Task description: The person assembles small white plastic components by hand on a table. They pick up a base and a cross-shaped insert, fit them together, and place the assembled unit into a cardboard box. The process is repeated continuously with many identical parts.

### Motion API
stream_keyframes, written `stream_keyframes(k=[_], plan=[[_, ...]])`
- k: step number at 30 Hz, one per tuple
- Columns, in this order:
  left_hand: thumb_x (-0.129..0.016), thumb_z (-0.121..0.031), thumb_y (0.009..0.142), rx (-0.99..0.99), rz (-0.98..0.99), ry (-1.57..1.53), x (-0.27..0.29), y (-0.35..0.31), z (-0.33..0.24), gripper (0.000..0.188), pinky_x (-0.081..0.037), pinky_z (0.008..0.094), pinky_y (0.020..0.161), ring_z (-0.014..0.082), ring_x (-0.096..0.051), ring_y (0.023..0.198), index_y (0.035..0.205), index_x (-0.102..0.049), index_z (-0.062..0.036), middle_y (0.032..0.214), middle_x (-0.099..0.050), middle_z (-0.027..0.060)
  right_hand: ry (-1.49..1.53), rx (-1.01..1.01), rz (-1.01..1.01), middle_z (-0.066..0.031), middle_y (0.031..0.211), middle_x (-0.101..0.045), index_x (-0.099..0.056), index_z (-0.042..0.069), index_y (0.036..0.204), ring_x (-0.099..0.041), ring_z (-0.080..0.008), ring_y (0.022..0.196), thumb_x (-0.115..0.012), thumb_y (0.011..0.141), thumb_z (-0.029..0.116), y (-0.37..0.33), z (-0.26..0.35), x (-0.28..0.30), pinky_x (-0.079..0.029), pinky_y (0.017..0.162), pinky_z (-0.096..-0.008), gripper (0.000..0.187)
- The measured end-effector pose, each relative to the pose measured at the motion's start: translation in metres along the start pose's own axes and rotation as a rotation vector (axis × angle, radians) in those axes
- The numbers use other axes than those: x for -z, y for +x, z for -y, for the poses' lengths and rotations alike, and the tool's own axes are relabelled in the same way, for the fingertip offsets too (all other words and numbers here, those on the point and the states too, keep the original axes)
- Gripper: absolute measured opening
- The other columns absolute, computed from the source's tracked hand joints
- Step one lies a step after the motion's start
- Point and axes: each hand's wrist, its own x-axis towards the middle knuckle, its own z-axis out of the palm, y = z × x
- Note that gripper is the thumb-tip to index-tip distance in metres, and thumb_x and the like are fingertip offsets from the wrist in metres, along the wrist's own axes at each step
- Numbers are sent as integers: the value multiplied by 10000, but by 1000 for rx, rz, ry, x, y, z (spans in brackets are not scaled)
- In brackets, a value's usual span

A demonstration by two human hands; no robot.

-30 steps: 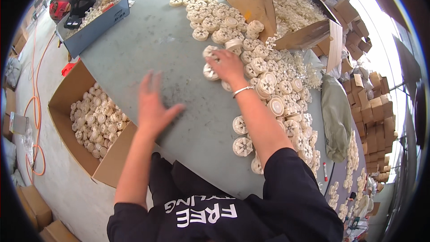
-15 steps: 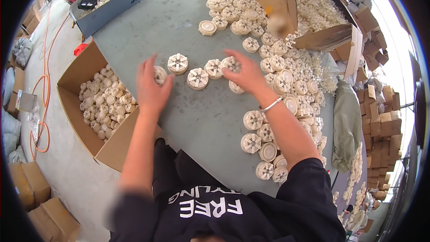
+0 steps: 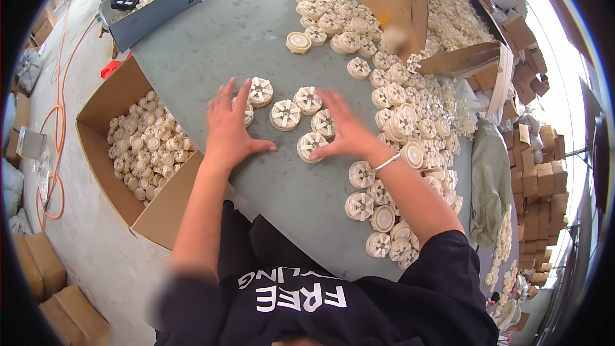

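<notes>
Several round, cream plastic parts with spoke-like slots lie between my hands on the grey-green table (image 3: 282,179). My left hand (image 3: 232,129) has its fingers spread beside one part (image 3: 248,113), which it partly hides. Just beyond its fingertips sits another round part (image 3: 261,91). In the middle lie a round part (image 3: 285,115) and one farther back (image 3: 307,100). My right hand (image 3: 346,129), fingers spread and thumb out, curves round a part (image 3: 322,123). Its thumb touches or hovers over the near part (image 3: 311,146); I cannot tell which.
A cardboard box (image 3: 106,182) full of similar parts stands left of the table. Piled round parts (image 3: 410,122) cover the right side. At the back are a blue-grey bin (image 3: 163,16) and a carton of small pale pieces (image 3: 394,0). A green cloth bag (image 3: 490,182) lies right.
My left hand has moved slightly right, its thumb now stretched out. My right hand has come nearer and opened; the part formerly under its fingers now shows nearer, by its thumb.
</notes>
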Motion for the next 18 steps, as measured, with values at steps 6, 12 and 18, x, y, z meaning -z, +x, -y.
stream_keyframes(k=[6,12,18], plan=[[-969,-254,684,-35,72,-157,-9,21,29,1055,-430,480,1216,397,-493,1465,1611,-480,-138,1625,-501,155,-60,211,-106,-308,1747,-214,-328,170,1707,-273,-512,1592,-914,625,762,31,-4,-38,-271,1288,-592,1366],[-749,-75,780,-70,-86,-261,1,26,38,723,-495,454,1141,396,-591,1334,1489,-608,-82,1436,-653,163,-64,293,-105,-259,1758,-241,-392,208,1686,-298,-471,1592,-904,661,742,68,5,-44,-273,1292,-568,1265],[-662,-47,758,206,-597,-435,31,-23,53,533,-529,422,1013,344,-663,1146,1285,-718,9,1251,-699,183,-14,369,-128,-245,1748,-275,-442,226,1665,-319,-470,1581,-925,675,697,143,40,-71,-293,1293,-548,1198]])
